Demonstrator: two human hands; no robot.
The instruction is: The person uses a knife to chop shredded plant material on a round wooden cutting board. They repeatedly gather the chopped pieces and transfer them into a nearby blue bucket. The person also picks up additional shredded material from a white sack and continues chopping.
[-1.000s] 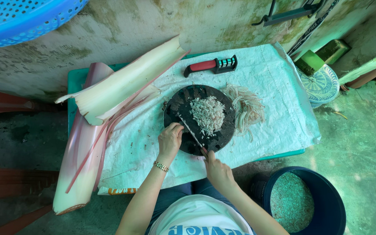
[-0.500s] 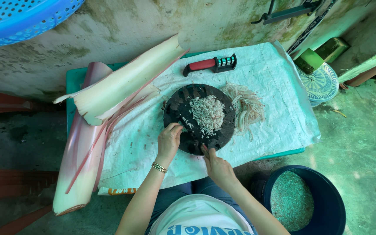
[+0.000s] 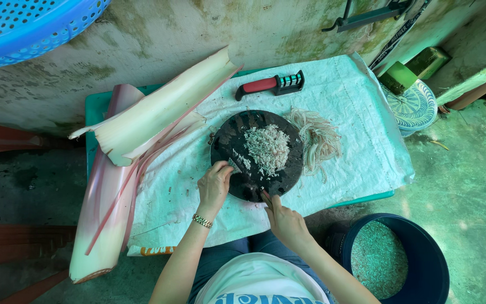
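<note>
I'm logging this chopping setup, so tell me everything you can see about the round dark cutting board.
The round dark cutting board looks like worn wood, scored with pale cut marks. It lies flat on the white woven sheet. A pile of finely chopped pale shreds sits on it. The left hand rests on its near-left rim, and the right hand meets its near edge.

Green table: white woven sack spread on top.
</note>
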